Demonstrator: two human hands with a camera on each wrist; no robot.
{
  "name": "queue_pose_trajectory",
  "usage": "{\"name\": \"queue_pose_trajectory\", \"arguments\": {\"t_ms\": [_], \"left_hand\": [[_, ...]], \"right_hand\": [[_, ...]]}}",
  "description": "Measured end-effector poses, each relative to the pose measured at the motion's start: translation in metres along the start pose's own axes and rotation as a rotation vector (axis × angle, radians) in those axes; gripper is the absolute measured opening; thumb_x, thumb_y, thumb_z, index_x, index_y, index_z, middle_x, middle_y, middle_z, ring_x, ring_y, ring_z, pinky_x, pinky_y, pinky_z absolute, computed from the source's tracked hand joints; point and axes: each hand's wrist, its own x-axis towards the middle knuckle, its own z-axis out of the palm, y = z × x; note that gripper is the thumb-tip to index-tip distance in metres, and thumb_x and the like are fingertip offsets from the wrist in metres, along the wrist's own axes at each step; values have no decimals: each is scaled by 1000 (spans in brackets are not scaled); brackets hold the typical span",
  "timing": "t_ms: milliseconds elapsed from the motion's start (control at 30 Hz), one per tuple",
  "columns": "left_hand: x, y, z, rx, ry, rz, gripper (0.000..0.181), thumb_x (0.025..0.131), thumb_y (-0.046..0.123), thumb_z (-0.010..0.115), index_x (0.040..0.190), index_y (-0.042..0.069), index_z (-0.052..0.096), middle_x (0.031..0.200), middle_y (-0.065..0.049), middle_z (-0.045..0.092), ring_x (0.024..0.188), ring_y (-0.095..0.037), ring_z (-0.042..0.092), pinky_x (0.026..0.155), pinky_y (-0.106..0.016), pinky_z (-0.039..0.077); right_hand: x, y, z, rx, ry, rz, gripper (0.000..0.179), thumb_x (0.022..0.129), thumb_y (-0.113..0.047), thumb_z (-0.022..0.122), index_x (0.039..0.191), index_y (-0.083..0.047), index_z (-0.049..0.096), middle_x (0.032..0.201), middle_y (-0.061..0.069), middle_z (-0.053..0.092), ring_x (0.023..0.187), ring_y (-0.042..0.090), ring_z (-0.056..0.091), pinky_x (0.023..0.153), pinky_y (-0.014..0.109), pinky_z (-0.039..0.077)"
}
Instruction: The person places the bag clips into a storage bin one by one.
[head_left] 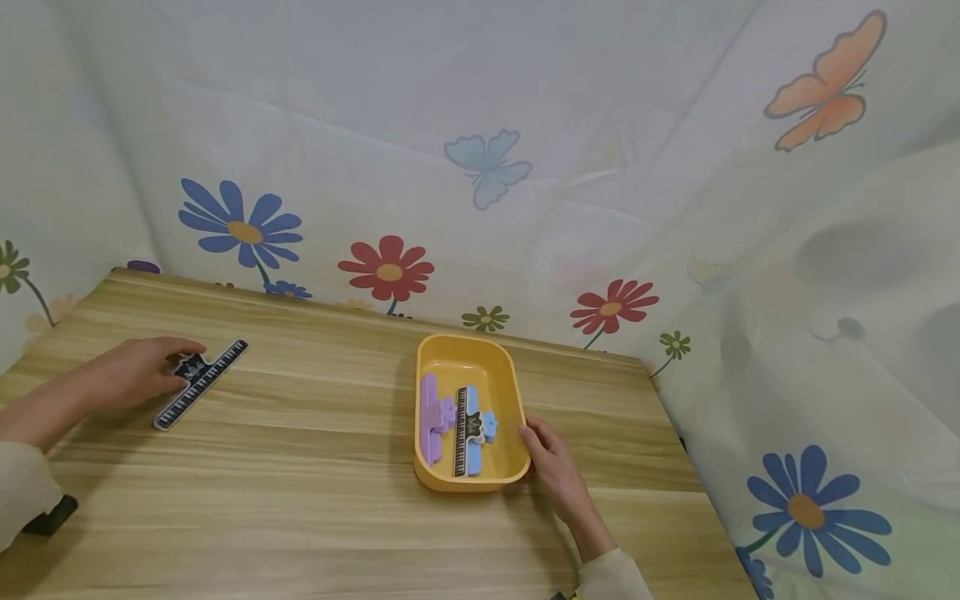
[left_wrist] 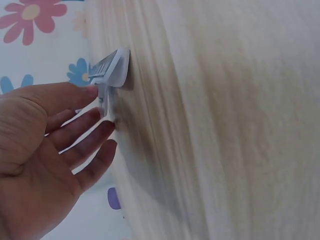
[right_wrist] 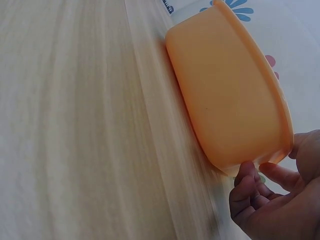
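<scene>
At the left of the table, my left hand [head_left: 142, 371] pinches the handle of a black-and-white clip [head_left: 201, 385] with a piano-key pattern along its long bar. The left wrist view shows the clip [left_wrist: 116, 70] edge-on at the tabletop, thumb on one side of its handle and fingers on the other. My right hand [head_left: 553, 458] grips the right wall of a yellow plastic box [head_left: 517, 392], thumb at the rim and fingers outside against the wall [right_wrist: 230, 95]. Inside lie a purple clip [head_left: 431, 421], a piano-key clip [head_left: 461, 433] and a light-blue clip [head_left: 474, 458] partly hidden under it.
The wood-grain table [head_left: 315, 467] stretches between the two hands. A white curtain [head_left: 345, 125] printed with flowers and butterflies hangs along the back and sides. A small purple object [head_left: 143, 267] shows past the far left corner.
</scene>
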Motion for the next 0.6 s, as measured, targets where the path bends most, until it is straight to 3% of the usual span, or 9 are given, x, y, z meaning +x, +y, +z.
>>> {"name": "queue_pose_trajectory", "arguments": {"t_ms": [367, 600], "left_hand": [[0, 14, -2, -37, 10, 32, 51, 80, 5, 68, 124, -12, 49, 114, -30, 55, 96, -39, 58, 77, -51, 48], [1, 23, 0, 19, 56, 74, 52, 77, 9, 71, 122, -9, 53, 109, -24, 57, 88, -26, 56, 73, -44, 47]], "right_hand": [[-1, 3, 1, -32, 29, -22, 42, 98, -30, 48, 133, -6, 49, 109, 22, 58, 82, 35, 56, 57, 26, 48], [-1, 3, 2, -35, 39, -23, 40, 98, -29, 48, 132, -9, 51, 107, 19, 60, 80, 33, 57, 57, 25, 48]]}}
